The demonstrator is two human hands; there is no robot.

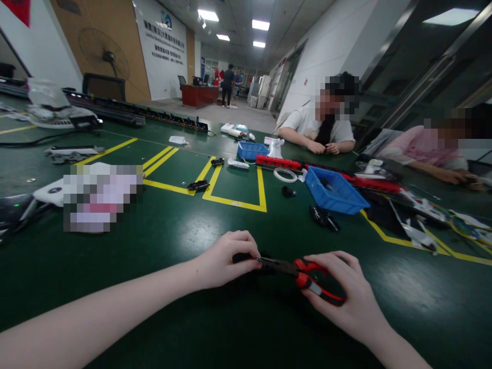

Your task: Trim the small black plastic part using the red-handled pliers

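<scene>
Red-and-black long-nose pliers (303, 277) lie across the lower middle of the view, their jaws pointing left. My right hand (348, 292) is closed round the spread handles. At the jaw tips, my left hand (232, 259) pinches a small dark part (242, 258), whose shape is mostly hidden by the fingers. The tips touch or nearly touch something tiny and metallic at my left fingertips. Both hands are just above the green table (172, 318).
Ahead to the right stand a blue tray (338, 197) and black parts (325, 219). A smaller blue tray (251, 150), a white ring (285, 175) and black clips (199, 185) lie farther off. Two people sit across at the right.
</scene>
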